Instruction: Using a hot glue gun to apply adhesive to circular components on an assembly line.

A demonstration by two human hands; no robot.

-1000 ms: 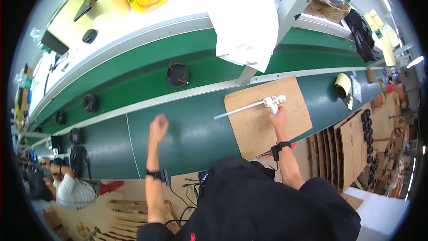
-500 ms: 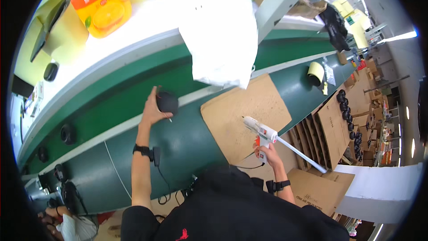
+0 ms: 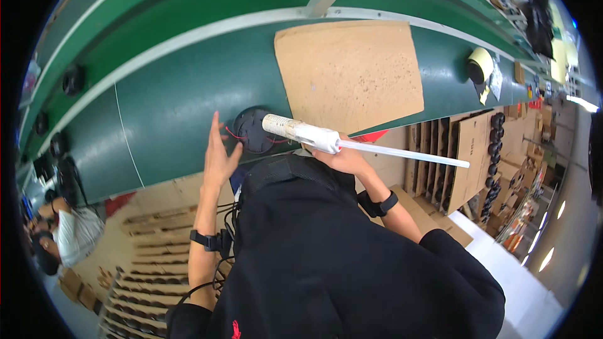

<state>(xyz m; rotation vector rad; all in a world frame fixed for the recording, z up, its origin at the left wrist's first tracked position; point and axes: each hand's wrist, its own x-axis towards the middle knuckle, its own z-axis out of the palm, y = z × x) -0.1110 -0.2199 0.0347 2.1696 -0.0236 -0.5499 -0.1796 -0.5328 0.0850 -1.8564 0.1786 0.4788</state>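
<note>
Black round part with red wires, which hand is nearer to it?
Left. The left hand is just beside the black round part, at its left; the right hand is farther off to its right, gripping the glue gun.

Hot-glue gun [image 3: 301, 133]: white, nose leftward, translucent glue stick [image 3: 411, 154] projecting behind. Round black component [image 3: 251, 127]: red wires [image 3: 235, 134], by near edge of surface [image 3: 173, 122].

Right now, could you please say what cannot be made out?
Head view:
Handle of the white plastic glue gun: hidden behind its body and the right hand.
Right side of the round black part: covered by the gun.
Left hand touching that part or not: gap too small.
</note>
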